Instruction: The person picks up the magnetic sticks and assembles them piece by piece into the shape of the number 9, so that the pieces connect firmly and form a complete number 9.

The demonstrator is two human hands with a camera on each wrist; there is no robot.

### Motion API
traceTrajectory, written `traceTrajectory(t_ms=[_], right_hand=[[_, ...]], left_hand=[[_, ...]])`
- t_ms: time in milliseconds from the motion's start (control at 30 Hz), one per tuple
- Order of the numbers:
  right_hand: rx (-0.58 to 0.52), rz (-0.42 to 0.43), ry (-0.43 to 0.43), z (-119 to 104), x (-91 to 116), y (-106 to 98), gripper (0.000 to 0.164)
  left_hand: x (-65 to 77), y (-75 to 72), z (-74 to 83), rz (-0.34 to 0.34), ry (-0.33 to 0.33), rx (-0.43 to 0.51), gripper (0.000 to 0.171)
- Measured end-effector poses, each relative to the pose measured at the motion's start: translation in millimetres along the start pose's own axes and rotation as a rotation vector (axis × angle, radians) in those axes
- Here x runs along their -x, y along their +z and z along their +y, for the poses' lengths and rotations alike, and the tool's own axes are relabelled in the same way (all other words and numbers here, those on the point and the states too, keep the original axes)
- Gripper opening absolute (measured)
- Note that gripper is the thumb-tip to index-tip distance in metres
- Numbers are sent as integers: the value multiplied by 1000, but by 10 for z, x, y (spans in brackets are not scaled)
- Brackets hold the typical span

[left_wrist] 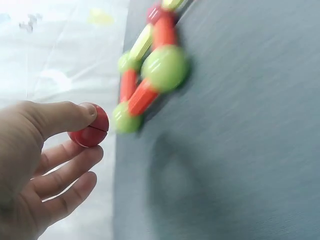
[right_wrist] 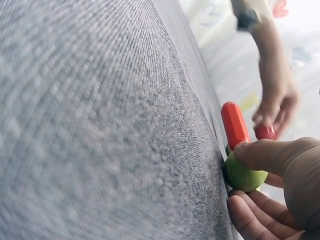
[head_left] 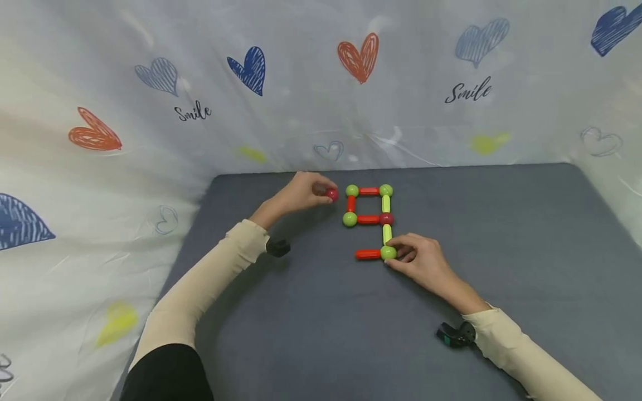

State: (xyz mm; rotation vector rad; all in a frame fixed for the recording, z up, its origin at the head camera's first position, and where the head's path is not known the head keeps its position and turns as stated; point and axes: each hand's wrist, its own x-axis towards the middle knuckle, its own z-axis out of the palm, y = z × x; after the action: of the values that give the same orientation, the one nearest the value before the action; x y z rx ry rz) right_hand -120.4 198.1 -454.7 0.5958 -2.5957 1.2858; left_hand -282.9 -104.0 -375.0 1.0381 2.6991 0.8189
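Observation:
My left hand (head_left: 306,191) pinches a red ball (left_wrist: 95,129) between thumb and fingers, just left of a flat shape of balls and rods on the grey cloth. The shape's upper part is a closed square, with green balls (head_left: 349,219) at three corners and a dark red ball (head_left: 386,218) at the fourth. From that dark red ball a yellow-green rod (head_left: 387,234) runs down to a lower green ball (head_left: 388,253). Around this lower ball my right hand (head_left: 420,262) has its thumb and fingers. A red rod (right_wrist: 234,123) sticks out leftward from it, its far end free.
A grey cloth (head_left: 321,323) covers the table. Behind it and at the left hangs a pale curtain (head_left: 301,111) printed with hearts and words. Each wrist wears a dark device, one (head_left: 456,334) by the right sleeve.

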Motion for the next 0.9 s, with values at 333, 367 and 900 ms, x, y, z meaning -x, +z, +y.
traceTrajectory(t_ms=[333,367,900], right_hand=[[21,27,-9,121,-67,-57,33],[20,30,-8,126,-76,-56,34],[-33,8,-31,141,-146,46,33]], left_hand=[[629,706,245,47,32,139,31],[648,747,257,51,28,151,31],[767,979,312,121,53,182,31]])
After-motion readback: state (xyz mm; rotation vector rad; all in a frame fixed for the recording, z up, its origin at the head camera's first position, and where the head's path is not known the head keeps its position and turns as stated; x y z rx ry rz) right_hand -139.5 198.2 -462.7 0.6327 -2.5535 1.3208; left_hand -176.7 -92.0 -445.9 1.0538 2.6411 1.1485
